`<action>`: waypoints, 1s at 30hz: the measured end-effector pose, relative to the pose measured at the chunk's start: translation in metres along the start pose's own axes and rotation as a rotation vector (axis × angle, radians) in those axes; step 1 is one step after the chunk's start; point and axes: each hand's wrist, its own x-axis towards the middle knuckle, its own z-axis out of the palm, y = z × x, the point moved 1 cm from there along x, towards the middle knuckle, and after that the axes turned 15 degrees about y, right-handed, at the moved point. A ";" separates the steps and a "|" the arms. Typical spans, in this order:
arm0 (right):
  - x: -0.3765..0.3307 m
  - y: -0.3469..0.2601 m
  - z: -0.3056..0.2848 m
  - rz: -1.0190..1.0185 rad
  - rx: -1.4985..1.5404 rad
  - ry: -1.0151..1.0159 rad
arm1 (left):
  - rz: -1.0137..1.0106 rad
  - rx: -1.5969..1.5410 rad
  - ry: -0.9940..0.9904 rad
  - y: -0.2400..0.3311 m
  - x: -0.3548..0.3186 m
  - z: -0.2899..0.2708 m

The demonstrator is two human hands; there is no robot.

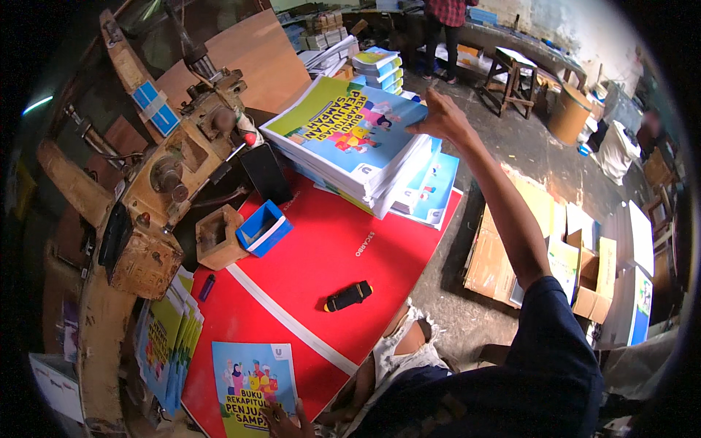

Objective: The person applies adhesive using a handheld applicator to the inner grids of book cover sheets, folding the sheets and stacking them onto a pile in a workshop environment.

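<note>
A tall stack of booklets (343,135) with blue and green illustrated covers stands at the far end of the red tabletop (328,248). My right arm reaches out to it. At the stack's far right corner my right hand (444,117) is closed on the top booklet's edge, thumb over the cover; the other fingers are partly hidden. A single booklet (248,376) lies face up at the table's near edge. My left hand (286,422) rests at its lower right corner with fingers apart, partly cut off by the frame.
A heavy worn machine (175,168) stands along the left. Beside it are a blue box (264,228), a wooden block (219,237) and a dark phone (266,174). A small black object with yellow ends (348,296) lies mid-table. Cardboard (489,263) covers floor at right; a person (445,29) stands far back.
</note>
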 end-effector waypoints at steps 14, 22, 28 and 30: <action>0.035 -0.007 -0.030 0.365 0.210 -0.284 | -0.091 -0.086 0.070 -0.004 0.013 -0.011; 0.067 -0.035 -0.056 0.144 0.589 -0.035 | 0.163 -0.222 0.293 0.049 0.076 -0.043; 0.151 -0.049 -0.133 -0.332 0.390 0.660 | 0.381 -0.638 0.334 0.132 0.141 -0.079; 0.161 -0.072 -0.159 -0.369 0.436 0.484 | 0.517 -0.748 0.437 0.167 0.174 -0.087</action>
